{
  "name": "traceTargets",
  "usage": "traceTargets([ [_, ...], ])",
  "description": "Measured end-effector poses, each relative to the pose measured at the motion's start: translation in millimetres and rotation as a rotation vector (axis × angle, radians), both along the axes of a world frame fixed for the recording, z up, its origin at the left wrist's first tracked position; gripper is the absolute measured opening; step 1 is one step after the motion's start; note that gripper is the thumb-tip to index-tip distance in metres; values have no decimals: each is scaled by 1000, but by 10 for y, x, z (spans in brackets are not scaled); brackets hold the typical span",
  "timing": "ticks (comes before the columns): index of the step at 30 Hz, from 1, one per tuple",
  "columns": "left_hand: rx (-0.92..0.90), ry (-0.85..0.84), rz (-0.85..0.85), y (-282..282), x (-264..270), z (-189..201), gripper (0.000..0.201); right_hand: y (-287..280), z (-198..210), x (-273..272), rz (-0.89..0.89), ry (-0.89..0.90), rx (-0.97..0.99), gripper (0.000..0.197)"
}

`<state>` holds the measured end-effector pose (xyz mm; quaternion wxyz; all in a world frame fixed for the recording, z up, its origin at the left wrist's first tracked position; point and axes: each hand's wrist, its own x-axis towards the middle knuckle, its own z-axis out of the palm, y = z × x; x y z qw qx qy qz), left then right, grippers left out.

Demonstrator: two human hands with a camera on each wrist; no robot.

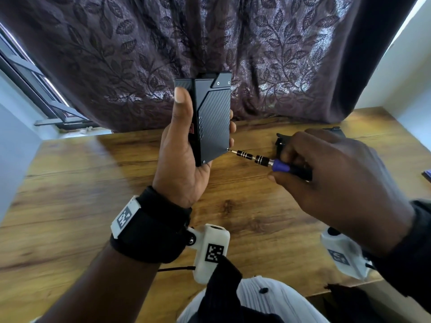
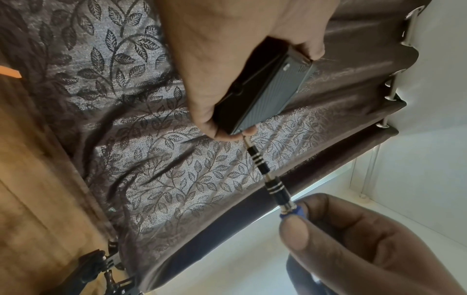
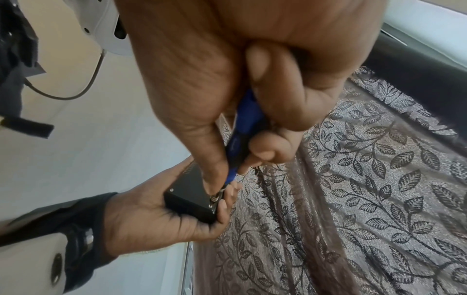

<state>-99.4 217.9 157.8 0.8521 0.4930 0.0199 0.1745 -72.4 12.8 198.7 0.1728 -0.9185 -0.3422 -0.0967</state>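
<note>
A flat black box [image 1: 211, 117] with a ribbed carbon-look face and small corner screws stands upright above the wooden table [image 1: 93, 183]. My left hand [image 1: 184, 159] grips it, thumb up the near side and fingers wrapped behind. My right hand [image 1: 331, 173] holds a small screwdriver [image 1: 263, 160] with a blue and black handle and a ringed black shaft. Its tip touches the screw at the box's lower right corner. In the left wrist view the box [image 2: 267, 93] and the screwdriver [image 2: 267, 177] show from below. In the right wrist view the screwdriver [image 3: 240, 127] runs down to the box [image 3: 189, 201].
A dark curtain [image 1: 210, 43] with a leaf pattern hangs behind the table. A small black object [image 1: 281, 141] lies on the table beyond my right hand, partly hidden. A window frame [image 1: 30, 73] is at the left, a white wall [image 1: 410, 66] at the right.
</note>
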Motion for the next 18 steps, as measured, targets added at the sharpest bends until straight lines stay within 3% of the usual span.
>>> traceTargets([
  [3,-12,3,-1,-3,15,-11,72,-15,7,-1,-14,-23,12,25],
  [7,-10,2,-10,5,25,-1,70,4,-44,2,-32,-33,15,43],
  [12,-1,6,-7,4,16,-9,82,24,-4,17,-3,79,3,32],
  [15,-19,16,-2,6,33,-48,75,26,-51,14,-6,4,36,23],
  [18,-21,15,-1,20,38,-55,74,5,-111,17,-7,-53,46,34],
])
